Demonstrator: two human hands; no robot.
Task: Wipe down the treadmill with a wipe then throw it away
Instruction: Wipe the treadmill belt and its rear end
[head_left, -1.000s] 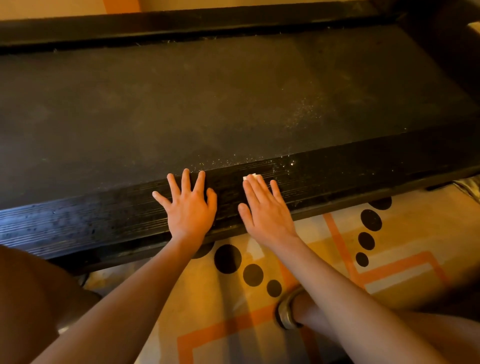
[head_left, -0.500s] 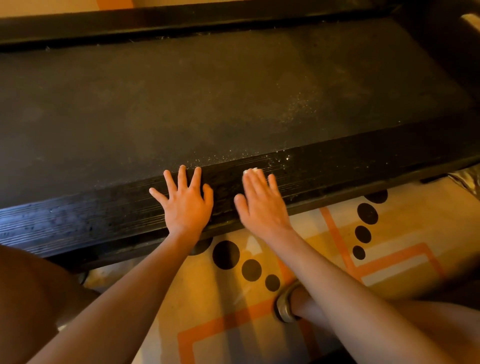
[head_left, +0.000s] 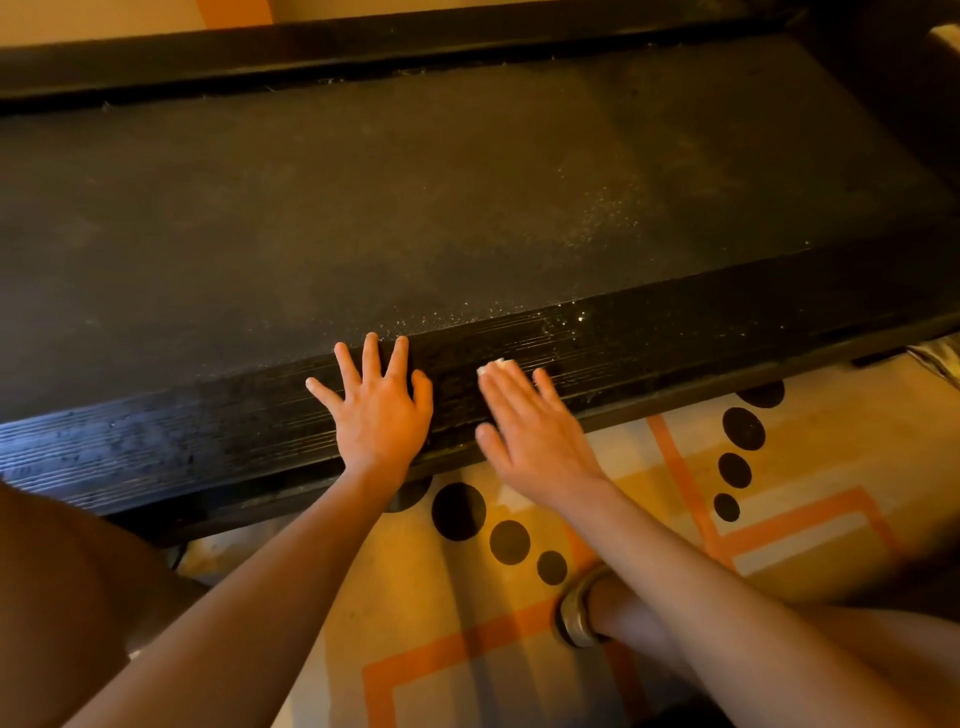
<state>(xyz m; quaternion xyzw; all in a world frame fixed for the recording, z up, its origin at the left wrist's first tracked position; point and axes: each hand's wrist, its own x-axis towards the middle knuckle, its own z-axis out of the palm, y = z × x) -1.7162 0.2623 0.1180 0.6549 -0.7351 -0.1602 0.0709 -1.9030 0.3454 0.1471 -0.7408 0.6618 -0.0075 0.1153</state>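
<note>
The black treadmill (head_left: 467, 208) lies across the view, its dusty belt behind a ribbed near side rail (head_left: 156, 436). My left hand (head_left: 379, 405) rests flat on that rail with fingers spread. Just to its right, my right hand (head_left: 524, 421) presses a white wipe (head_left: 493, 365) onto the rail with straight fingers. Only a small corner of the wipe shows past the fingertips. White dust specks dot the rail and belt to the right of the wipe.
A patterned rug (head_left: 779, 493) with orange lines and black dots covers the floor in front of the treadmill. My sandalled foot (head_left: 582, 608) rests on it below my right arm. My knee (head_left: 62, 597) fills the lower left.
My right hand has slid slightly along the rail with the wipe under it. The left hand stays planted. The camera view has shifted a little.
</note>
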